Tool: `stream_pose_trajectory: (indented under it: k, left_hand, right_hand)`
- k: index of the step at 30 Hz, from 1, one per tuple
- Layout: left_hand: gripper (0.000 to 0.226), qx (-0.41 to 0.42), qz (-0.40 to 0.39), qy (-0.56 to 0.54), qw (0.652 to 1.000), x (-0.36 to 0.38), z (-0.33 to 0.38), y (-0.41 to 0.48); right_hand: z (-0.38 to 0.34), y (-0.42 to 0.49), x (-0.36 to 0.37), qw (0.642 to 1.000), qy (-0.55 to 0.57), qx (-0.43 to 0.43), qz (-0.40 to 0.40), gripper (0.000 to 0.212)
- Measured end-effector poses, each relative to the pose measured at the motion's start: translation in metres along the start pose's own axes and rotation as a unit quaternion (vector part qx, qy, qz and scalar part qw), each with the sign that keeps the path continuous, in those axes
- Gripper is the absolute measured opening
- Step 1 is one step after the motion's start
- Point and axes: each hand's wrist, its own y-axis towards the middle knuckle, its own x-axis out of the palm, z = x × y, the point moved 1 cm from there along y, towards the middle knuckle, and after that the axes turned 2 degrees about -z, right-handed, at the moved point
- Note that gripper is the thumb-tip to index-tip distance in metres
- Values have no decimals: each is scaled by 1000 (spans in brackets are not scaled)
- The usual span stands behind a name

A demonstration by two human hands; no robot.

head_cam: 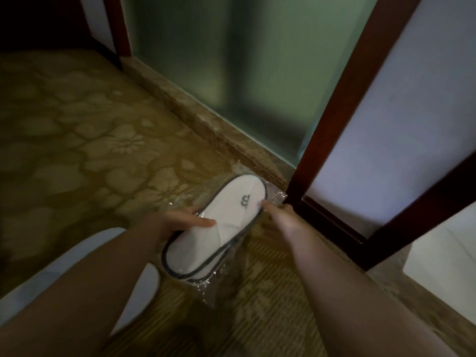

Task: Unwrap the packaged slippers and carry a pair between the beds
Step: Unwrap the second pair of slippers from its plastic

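White slippers with dark trim and a small logo (pixel 219 225) sit inside a clear plastic wrapper (pixel 226 276), held low over the carpet. My left hand (pixel 180 221) grips the slippers' left side, thumb lying across the top. My right hand (pixel 279 215) pinches the wrapper at the slippers' right edge, near the top end. The plastic hangs loose and crinkled below the slippers. How many slippers are in the pack I cannot tell.
Yellow-brown flowered carpet (pixel 90 140) covers the floor. A frosted glass panel (pixel 231 73) above a stone sill stands ahead. A dark wooden frame (pixel 342 119) with white panels rises at right. Two pale rounded shapes (pixel 139 292) lie under my left arm.
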Motion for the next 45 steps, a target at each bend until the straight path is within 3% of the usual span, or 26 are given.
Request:
stream_pose_trajectory:
  k: [4, 10, 14, 17, 21, 23, 29, 33, 36, 39, 43, 45]
  left_hand:
    - [36, -7, 13, -1, 1000, -19, 2, -35]
    - [61, -12, 112, -46, 993, -41, 10, -84]
    - [47, 23, 147, -77, 986, -56, 4, -106]
    - [36, 27, 129, -117, 984, -63, 0, -112]
    - [63, 38, 158, -118, 980, -62, 2, -113]
    - [56, 55, 188, -95, 976, -59, 7, -113]
    - [58, 87, 234, -69, 966, -60, 15, -119]
    - [60, 89, 254, -68, 961, -64, 16, -120]
    - [55, 73, 297, -45, 951, -73, 16, -122]
    - [81, 40, 328, -20, 944, -83, 11, -124]
    - [72, 48, 345, 1, 938, -90, 8, -122]
    - [70, 46, 348, 10, 936, -91, 8, -123]
  right_hand:
    - [-25, -20, 31, 997, 40, -45, -56, 60]
    - [-49, -52, 74, 982, 60, -76, -161, 71]
    - [-57, -68, 93, 970, 30, -53, -235, 54]
    - [-58, -79, 104, 959, -10, -61, -277, 49]
    - [-67, -92, 106, 955, -95, -100, -263, 43]
    - [-71, -96, 102, 951, -126, -112, -260, 46]
    - [-74, -94, 98, 944, -180, -200, -191, 94]
    - [-76, -95, 95, 932, -204, -273, -124, 105]
    - [-78, -98, 94, 906, -223, -349, -87, 97]
    - [-77, -99, 95, 866, -304, -390, -76, 76]
    - [-75, -98, 95, 783, -408, -468, -43, 46]
    - [-78, -101, 96, 766, -402, -502, -14, 27]
